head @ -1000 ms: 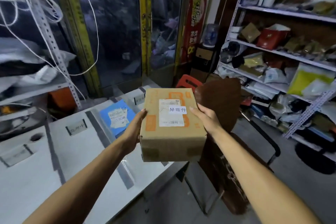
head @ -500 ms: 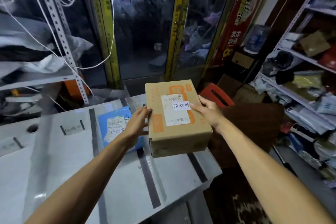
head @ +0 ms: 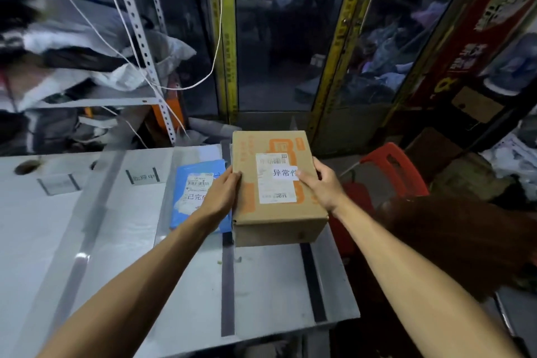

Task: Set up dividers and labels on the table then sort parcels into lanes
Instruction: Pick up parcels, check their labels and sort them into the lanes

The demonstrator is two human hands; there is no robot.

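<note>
Two hands, left hand [head: 222, 193] and right hand [head: 321, 184], grip the cardboard box [head: 276, 189] over the worktop's [head: 139, 241] right lane; tape dividers [head: 227, 279] laid, blue parcel [head: 193, 195] sorted; more parcels likely remain.

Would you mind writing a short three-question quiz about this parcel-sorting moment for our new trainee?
1. True or false: the cardboard box is held by both the left hand and the right hand.
2. Which parcel lies in the lane just left of the box? A) a red pouch B) the blue mailer C) a white tube
3. Fill in: the lanes on the table are marked off by dark ____ strips.

Key: 1 true; 2 B; 3 tape.
</note>
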